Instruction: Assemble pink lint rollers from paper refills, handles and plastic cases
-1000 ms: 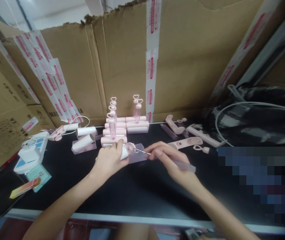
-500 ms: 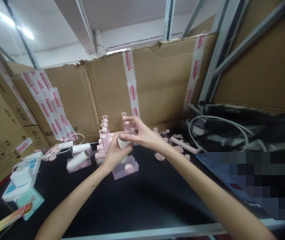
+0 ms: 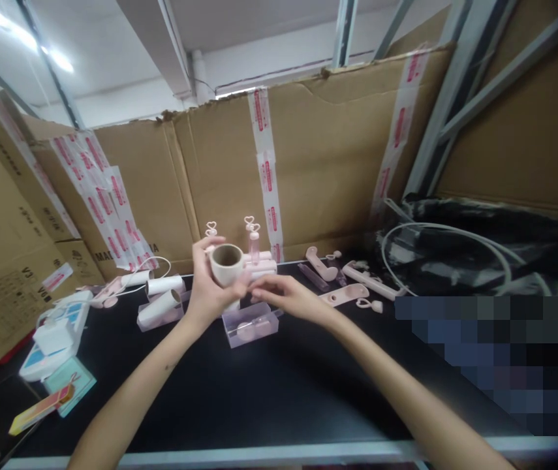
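Note:
My left hand [image 3: 207,287] holds a white roll with a cardboard core [image 3: 226,263] raised above the black table [image 3: 259,391], its hollow end turned toward me. My right hand [image 3: 286,297] sits just right of the roll, fingertips touching its lower edge, over a clear plastic case [image 3: 252,324] that holds a pink round part. Behind the roll stands a stack of pink rollers with heart-topped handles [image 3: 253,251].
Two more white rolls [image 3: 164,297] lie at the left by a white power strip [image 3: 51,333] and a teal card [image 3: 66,385]. Pink handle parts [image 3: 347,287] lie at the right, a black bag with a white cable [image 3: 455,254] behind. Cardboard walls [image 3: 308,163] ring the table.
The left hand lifted the roll off the table and turned its open end toward me. The right hand left the thin tool, rose to the roll, then dropped to its lower edge.

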A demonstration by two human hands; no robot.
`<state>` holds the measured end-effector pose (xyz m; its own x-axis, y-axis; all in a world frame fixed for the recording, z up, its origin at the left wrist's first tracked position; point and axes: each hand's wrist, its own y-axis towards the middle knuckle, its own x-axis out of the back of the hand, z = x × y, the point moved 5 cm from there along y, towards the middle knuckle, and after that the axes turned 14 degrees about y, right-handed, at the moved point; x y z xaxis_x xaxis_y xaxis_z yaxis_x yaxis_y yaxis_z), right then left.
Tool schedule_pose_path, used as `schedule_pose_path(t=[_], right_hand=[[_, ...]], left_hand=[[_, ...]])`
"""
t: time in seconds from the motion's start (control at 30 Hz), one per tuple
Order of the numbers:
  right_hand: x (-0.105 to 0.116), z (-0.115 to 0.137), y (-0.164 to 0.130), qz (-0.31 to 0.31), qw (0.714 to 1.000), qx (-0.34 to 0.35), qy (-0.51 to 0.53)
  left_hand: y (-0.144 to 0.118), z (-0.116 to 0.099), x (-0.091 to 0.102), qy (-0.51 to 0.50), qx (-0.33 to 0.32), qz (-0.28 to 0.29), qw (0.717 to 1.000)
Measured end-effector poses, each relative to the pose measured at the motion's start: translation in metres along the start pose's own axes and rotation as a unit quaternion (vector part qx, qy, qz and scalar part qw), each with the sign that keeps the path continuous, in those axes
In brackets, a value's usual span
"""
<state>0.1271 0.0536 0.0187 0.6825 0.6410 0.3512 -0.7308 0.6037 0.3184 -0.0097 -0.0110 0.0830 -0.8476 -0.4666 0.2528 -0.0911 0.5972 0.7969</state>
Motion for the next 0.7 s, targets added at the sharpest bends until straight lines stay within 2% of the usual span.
schedule_pose_path(t=[0.1, 0.17, 0.23, 0.3, 0.37, 0.4, 0.47, 0.53, 0.6, 0.7], right_hand=[[0.013, -0.010, -0.010, 0.020, 0.990, -0.019, -0.139], [0.019, -0.019, -0.014, 0.016, 0.981, -0.048, -0.187], [0.022, -0.022, -0.015, 0.016, 0.982, -0.069, -0.177], [0.028, -0.015, -0.016, 0.016, 0.985, -0.063, -0.157], [0.045, 0.001, -0.021, -0.045, 0.992, -0.032, -0.112], [0.058, 0.010, -0.026, -0.104, 0.992, -0.007, -0.076], [0.085, 0.025, -0.041, -0.249, 0.966, 0.061, 0.020], [0.104, 0.029, -0.055, -0.346, 0.926, 0.115, 0.096], [0.111, 0.026, -0.061, -0.378, 0.904, 0.146, 0.133], [0.106, 0.020, -0.058, -0.391, 0.893, 0.172, 0.141]], left_hand=[[-0.018, 0.014, -0.018, 0.109, 0.074, 0.174, 0.976], [-0.029, 0.023, -0.032, 0.127, 0.080, 0.245, 0.958], [-0.035, 0.031, -0.042, 0.120, 0.073, 0.272, 0.952], [-0.036, 0.038, -0.046, 0.129, 0.072, 0.258, 0.955], [-0.037, 0.045, -0.046, 0.174, 0.072, 0.251, 0.949], [-0.039, 0.047, -0.048, 0.209, 0.064, 0.268, 0.938], [-0.045, 0.049, -0.054, 0.296, 0.013, 0.335, 0.894], [-0.055, 0.050, -0.061, 0.359, -0.049, 0.399, 0.842], [-0.064, 0.050, -0.062, 0.388, -0.081, 0.423, 0.815], [-0.081, 0.047, -0.052, 0.395, -0.093, 0.429, 0.807]])
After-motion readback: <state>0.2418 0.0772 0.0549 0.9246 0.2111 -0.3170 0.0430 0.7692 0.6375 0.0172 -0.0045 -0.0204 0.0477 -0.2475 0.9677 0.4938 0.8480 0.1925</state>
